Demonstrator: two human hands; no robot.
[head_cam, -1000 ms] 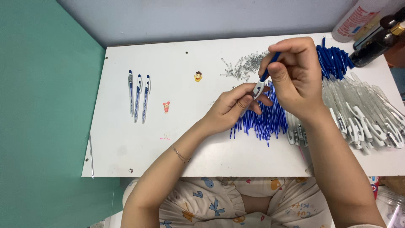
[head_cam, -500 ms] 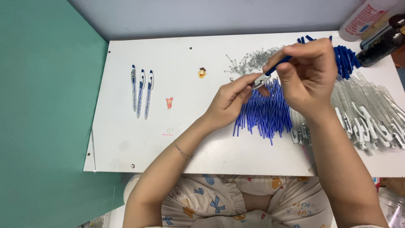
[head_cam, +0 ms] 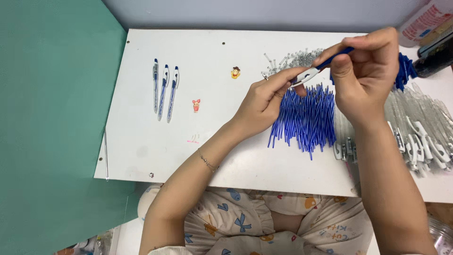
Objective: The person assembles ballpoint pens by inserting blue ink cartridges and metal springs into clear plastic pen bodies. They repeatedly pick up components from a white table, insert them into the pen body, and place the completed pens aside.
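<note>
both hands have lifted slightly toward the counter's (head_cam: 188, 156) far edge since half a second ago, pen between them. left hand (head_cam: 264, 101) pinches the pen's (head_cam: 315, 72) white clip end; right hand (head_cam: 365, 75) is closed on its blue end. it hangs above the blue refill pile (head_cam: 304, 120), long axis rising left to right, right hand at the higher end.

White bench (head_cam: 226, 156): three finished pens (head_cam: 164, 92) at 9 o'clock, blue refills (head_cam: 304, 120) centre, clear barrels (head_cam: 420, 127) at 3, probably springs (head_cam: 295, 59) at 12.
</note>
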